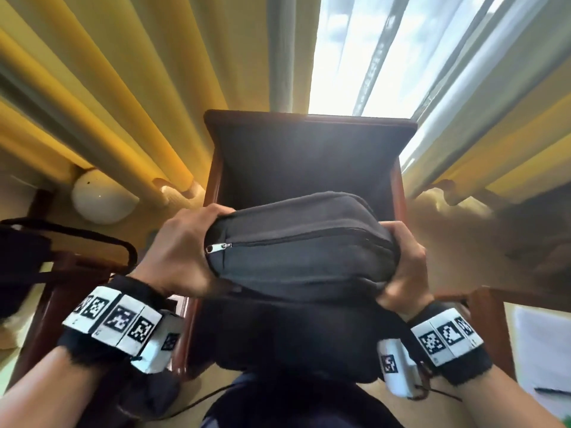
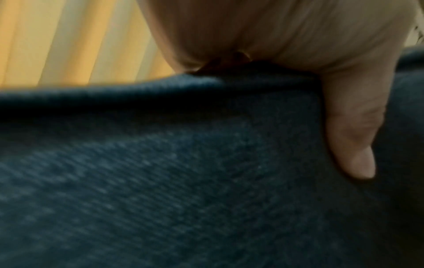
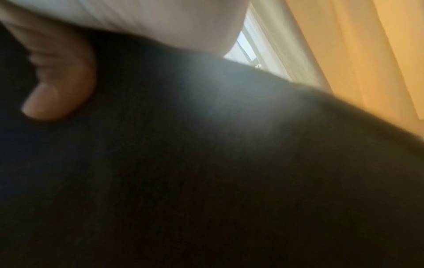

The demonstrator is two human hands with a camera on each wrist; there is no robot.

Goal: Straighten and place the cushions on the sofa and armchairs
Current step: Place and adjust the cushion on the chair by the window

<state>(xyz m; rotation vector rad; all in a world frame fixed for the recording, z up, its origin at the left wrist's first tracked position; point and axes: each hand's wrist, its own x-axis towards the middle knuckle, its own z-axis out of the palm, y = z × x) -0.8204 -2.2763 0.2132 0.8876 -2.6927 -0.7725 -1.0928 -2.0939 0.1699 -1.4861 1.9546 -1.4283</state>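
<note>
The left hand (image 1: pixel 179 251) hides its fingertips behind the cushion (image 1: pixel 296 242); the right hand (image 1: pixel 401 270) is motion-blurred at its knuckles. The cushion covers much of the armchair (image 1: pixel 309 149) seat. Both wrist views are soft: dark fabric fills them, cut off at the bottom edges. The lamp (image 1: pixel 102 196) is half tucked under the curtain (image 1: pixel 92 88).

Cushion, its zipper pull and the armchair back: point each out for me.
cushion (image 1: pixel 296 257): head view, dark side panel.
zipper pull (image 1: pixel 216 248): head view, metal tab.
armchair back (image 1: pixel 309 156): head view, dark upholstery.
</note>
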